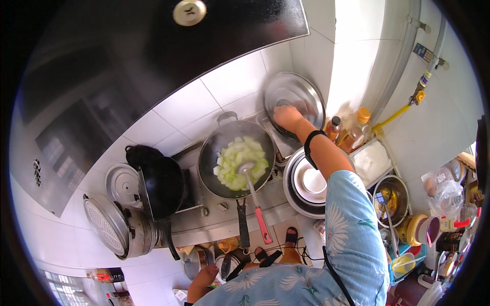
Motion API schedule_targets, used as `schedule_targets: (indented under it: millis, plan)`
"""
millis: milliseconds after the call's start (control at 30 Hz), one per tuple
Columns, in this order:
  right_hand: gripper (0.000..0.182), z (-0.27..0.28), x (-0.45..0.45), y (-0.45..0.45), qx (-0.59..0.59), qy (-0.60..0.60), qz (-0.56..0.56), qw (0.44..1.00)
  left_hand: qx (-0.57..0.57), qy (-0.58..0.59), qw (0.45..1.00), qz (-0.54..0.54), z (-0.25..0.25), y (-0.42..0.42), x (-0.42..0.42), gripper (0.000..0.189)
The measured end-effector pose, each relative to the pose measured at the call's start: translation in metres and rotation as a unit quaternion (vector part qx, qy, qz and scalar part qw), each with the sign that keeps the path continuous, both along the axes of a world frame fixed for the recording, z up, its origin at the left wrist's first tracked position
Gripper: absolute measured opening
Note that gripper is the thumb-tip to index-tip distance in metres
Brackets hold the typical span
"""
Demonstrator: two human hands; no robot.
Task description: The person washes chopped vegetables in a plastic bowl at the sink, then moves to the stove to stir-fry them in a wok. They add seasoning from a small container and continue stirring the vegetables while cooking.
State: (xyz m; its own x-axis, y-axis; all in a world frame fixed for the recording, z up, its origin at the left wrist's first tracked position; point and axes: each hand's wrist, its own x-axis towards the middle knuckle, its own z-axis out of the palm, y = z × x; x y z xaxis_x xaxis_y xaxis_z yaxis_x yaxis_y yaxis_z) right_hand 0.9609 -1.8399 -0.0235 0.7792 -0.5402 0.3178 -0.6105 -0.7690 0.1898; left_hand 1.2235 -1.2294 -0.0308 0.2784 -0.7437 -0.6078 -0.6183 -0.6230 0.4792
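A steaming wok (206, 168) on the gas stove holds pale green vegetable pieces (237, 153). A metal spatula with a red handle (262, 225) rests in it, its head on the pieces, its handle over the wok's front rim. With my right hand (288, 118) I grip the knob of a large metal lid (306, 90), which leans near the tiled wall right of the wok. My left hand (206, 276) hangs low in front of the stove, near my body, fingers curled; nothing shows in it.
Stacked bowls (314, 180) stand right of the wok. Behind them are an oil bottle (354, 134), a darker bottle (333, 128), a container of white powder (371, 162) and a metal pot (402, 206). A black pan (164, 187) and a steamer pot (138, 233) stand at left. The range hood (160, 69) hangs above.
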Motion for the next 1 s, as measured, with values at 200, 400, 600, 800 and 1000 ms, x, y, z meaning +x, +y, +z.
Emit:
schedule_targets:
  millis: [200,400,600,800,1000]
  plan:
    - [0.012,-0.027,0.000,-0.004,0.033,0.008,-0.122,0.992,0.008,-0.038,0.992,-0.123,-0.011,0.002,0.012,0.036]
    - [0.017,0.023,-0.006,0.084,0.149,-0.050,-0.200,0.967,-0.064,0.196,0.978,-0.002,-0.015,-0.050,-0.008,0.041]
    - [0.049,0.107,0.005,0.285,0.434,0.101,-0.079,0.892,-0.074,0.461,0.871,0.152,-0.013,-0.123,-0.039,0.042]
    - [0.058,0.060,0.034,0.355,0.360,0.130,-0.183,0.905,-0.023,0.598,0.799,0.058,-0.021,-0.157,-0.052,0.033]
    - [0.043,0.016,-0.009,0.331,0.431,-0.341,-0.168,0.818,-0.029,0.578,0.816,-0.003,-0.026,-0.161,-0.052,0.030]
